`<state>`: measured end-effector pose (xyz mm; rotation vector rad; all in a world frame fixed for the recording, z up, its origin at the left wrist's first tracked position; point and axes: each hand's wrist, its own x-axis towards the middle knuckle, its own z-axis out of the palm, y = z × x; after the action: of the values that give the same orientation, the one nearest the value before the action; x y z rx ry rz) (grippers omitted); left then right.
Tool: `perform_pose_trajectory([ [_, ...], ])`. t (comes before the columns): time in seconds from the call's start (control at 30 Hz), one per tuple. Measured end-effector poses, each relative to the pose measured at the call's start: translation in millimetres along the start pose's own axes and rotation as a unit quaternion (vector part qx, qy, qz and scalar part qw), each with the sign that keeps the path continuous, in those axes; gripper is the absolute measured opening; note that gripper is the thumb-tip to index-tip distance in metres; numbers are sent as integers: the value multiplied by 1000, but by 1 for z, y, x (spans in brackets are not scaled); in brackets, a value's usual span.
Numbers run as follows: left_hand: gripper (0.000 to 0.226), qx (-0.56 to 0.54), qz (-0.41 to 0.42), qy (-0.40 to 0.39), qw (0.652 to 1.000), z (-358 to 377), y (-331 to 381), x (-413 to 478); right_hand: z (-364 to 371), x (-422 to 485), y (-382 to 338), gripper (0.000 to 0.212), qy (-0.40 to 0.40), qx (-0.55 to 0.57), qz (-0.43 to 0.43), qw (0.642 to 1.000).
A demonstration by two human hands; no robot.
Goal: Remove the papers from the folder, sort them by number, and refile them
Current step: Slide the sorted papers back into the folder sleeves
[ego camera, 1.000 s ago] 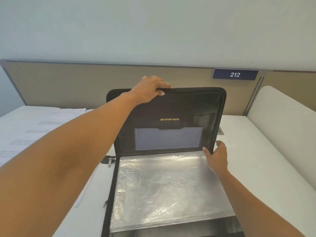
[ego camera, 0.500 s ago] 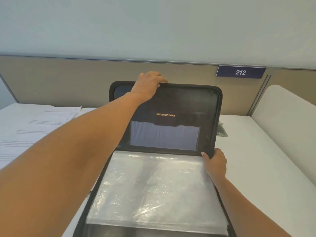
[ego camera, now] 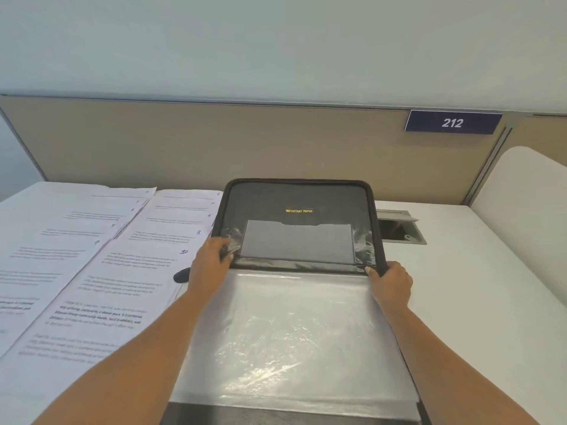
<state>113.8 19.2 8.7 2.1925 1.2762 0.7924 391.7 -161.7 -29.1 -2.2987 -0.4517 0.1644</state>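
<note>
Your folder is black, with yellow lettering on the lid. Its pocket is plain grey; its sleeve is clear and glossy. Your papers are white, with black print and blue handwritten numbers. The desk is white, the partition beige, the sign navy with white digits.

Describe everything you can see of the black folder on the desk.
The black folder lies open on the white desk, its round-cornered lid tilted back, showing yellow "IMPORTANT PAPER" lettering above a grey pocket. A clear, crinkled plastic sleeve covers the near half. The left hand and right hand grip its sides at the hinge.
</note>
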Motion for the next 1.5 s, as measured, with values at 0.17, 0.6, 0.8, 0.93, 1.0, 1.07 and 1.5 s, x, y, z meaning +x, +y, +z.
perform_pose_trajectory([
  [0.17, 34, 38, 15, -8, 999, 1, -13, -42, 1, -2, -1, 42, 4, -15, 5, 1000],
  [0.6, 53, 162, 10, -121, 979, -11, -29, -90, -14, -65, -2, 46, 1, -95, -84, 992],
  [0.8, 57, 202, 21, -148, 968, -17, -33, -110, -14, -116, -3, 57, -50, -278, -132, 950],
  [0.93, 57, 220, 21, -162, 962, -23, -35, -123, -6, -153, -17, 57, -87, -296, -196, 931],
  [1.0, 57, 230, 22, -167, 959, -25, -35, -128, 3, -171, -26, 59, -114, -286, -216, 927],
  [1.07, 57, 231, 20, -170, 958, -27, -34, -132, 12, -184, -32, 61, -141, -268, -213, 929],
  [1.5, 58, 213, 26, -190, 958, -38, -45, -155, 17, -218, -24, 64, -157, -274, -203, 927],
])
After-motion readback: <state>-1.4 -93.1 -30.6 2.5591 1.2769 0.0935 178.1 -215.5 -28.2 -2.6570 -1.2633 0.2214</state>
